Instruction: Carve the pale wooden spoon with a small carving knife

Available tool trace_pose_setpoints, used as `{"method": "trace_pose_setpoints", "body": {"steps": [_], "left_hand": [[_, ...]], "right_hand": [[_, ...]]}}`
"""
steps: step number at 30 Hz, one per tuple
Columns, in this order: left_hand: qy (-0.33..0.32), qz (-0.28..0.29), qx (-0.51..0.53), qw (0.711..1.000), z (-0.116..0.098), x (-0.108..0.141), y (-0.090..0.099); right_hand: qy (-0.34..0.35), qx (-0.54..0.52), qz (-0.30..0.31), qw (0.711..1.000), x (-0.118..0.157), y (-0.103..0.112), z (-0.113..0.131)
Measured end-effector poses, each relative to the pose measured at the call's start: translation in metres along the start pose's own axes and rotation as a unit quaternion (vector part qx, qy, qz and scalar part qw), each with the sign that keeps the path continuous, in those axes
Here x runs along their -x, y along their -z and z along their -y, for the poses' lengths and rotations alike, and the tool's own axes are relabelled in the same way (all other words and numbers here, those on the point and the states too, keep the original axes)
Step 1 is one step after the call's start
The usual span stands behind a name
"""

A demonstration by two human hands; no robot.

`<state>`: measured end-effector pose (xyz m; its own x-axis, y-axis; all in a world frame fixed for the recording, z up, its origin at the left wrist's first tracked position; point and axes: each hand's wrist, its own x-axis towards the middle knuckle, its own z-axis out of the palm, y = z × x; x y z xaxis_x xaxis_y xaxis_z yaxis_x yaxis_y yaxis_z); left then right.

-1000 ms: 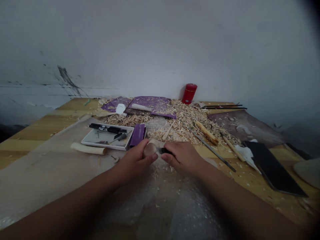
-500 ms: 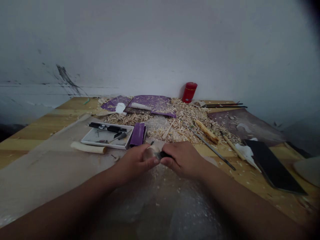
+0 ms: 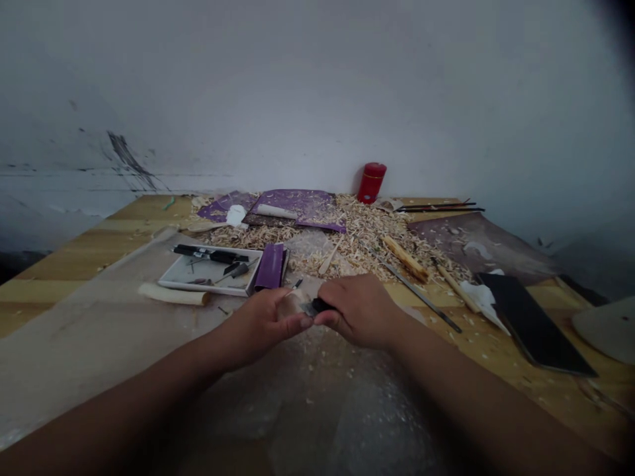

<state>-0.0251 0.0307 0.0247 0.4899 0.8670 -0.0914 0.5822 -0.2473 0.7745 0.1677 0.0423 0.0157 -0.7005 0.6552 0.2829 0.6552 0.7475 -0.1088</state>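
Head view: right hand (image 3: 360, 311) wraps a black-handled blade (image 3: 323, 305), aimed toward the table's left edge (image 3: 94, 238), at the pale piece (image 3: 292, 303) left hand (image 3: 262, 325) clasps.

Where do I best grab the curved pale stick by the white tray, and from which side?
Probably mid-length on the curved pale stick, reaching down from the near side: it lies lengthwise along the white tray, whose wall crowds its far side.

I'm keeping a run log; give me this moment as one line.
left hand: holds pale wooden piece; right hand: holds black-handled cutting tool, blade at piece; beyond: wood shavings
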Motion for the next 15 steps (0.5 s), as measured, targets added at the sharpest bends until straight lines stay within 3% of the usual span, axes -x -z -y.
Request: {"method": "trace_pose_setpoints", "body": {"steps": [5,9,11,15], "left_hand": [[0.024,-0.001,0.035,0.999,-0.006,0.002,0.0],[-0.016,0.064,0.071,0.995,-0.011,0.008,0.0],[-0.019,0.056,0.07,0.996,-0.011,0.009,0.001],[0.006,0.029,0.071,0.997,-0.005,0.003,0.002]], "right_hand": [[-0.025,0.046,0.01,0.999,-0.002,-0.001,-0.005],[-0.178,0.098,0.033,0.979,-0.003,0.003,-0.027],[-0.221,0.097,0.017,0.97,-0.002,0.006,-0.032],[-0.122,0.021,-0.001,0.992,-0.003,0.007,-0.018]]}}
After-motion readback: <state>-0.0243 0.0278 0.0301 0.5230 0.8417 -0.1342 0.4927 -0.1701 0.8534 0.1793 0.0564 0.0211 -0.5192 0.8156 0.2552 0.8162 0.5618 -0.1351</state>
